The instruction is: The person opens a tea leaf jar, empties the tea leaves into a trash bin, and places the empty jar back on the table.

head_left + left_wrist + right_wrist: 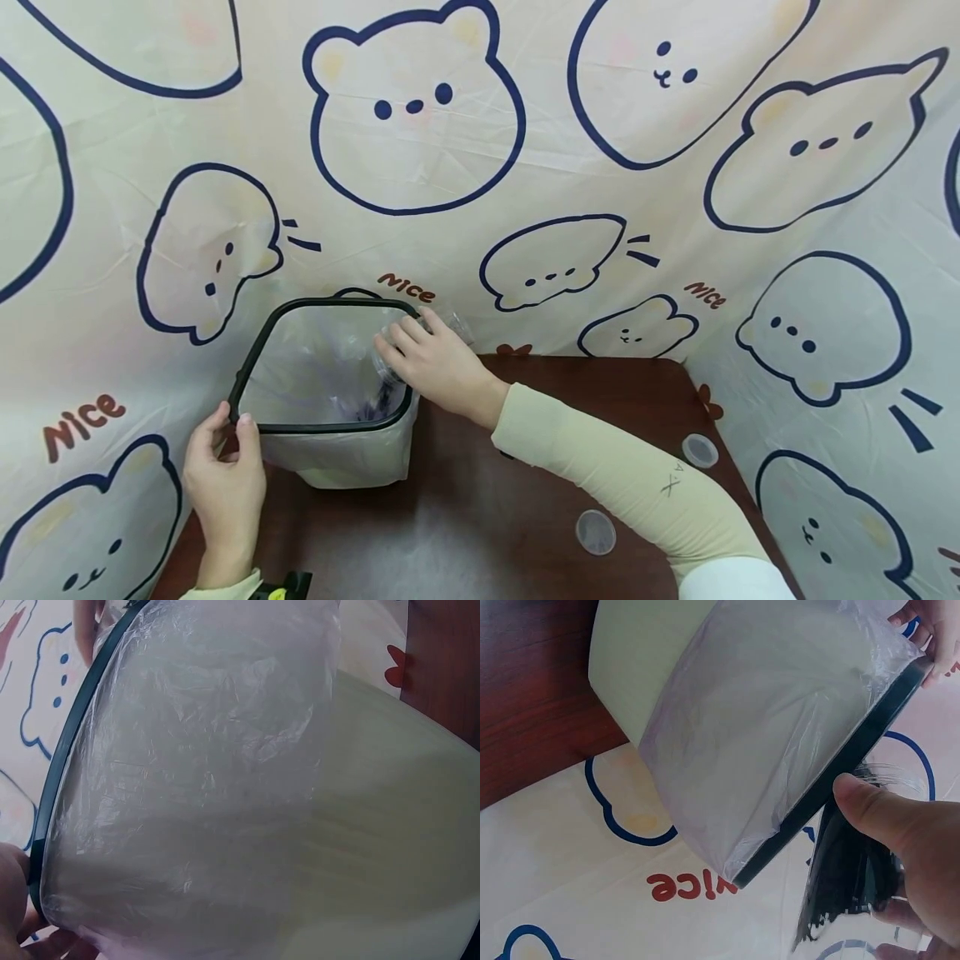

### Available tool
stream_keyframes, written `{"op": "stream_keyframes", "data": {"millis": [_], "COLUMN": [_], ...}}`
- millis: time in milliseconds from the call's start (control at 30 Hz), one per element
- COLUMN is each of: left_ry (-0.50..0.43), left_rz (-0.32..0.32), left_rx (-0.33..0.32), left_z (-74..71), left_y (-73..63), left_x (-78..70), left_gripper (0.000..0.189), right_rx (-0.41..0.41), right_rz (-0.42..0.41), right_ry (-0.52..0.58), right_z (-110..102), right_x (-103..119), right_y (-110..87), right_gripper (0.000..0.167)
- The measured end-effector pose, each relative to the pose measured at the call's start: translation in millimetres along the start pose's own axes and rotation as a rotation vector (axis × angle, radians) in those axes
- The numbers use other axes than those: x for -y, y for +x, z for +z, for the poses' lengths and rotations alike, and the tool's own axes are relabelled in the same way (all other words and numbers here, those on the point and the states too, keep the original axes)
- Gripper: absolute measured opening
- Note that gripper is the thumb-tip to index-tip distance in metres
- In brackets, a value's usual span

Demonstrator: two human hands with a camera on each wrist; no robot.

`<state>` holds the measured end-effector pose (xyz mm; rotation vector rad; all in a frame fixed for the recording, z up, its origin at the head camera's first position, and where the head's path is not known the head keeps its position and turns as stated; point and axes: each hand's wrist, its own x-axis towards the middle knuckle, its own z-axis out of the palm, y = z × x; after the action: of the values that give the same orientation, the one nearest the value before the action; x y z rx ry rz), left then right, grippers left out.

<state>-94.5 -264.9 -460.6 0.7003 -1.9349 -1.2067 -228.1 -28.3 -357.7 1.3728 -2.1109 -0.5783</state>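
Head alone shows two discs (596, 532); right hand (442, 364) grips apparently a cup (859, 862), left hand (227, 483) the bin's rim (322, 429).

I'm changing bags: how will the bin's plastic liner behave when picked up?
The plastic liner will probably be floppy, since it wrinkles and hangs outside the bin. It likely weighs little: the pale bin shows through it. It may catch where the dark rim seems to hold it.

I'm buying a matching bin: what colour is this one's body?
The bin's body is pale yellowish green, showing best in the left wrist view.
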Motion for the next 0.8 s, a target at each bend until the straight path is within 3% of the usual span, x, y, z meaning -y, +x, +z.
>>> {"op": "stream_keyframes", "data": {"millis": [800], "left_ry": [-0.007], "left_rz": [0.016], "left_rx": [-0.007], "left_z": [-0.3], "left_y": [-0.4], "left_x": [-0.6], "left_gripper": [0.043], "right_rx": [-0.026], "right_rz": [-0.022], "right_ry": [-0.052], "right_z": [0.7], "right_x": [2.1], "right_y": [0.8], "right_gripper": [0.044]}}
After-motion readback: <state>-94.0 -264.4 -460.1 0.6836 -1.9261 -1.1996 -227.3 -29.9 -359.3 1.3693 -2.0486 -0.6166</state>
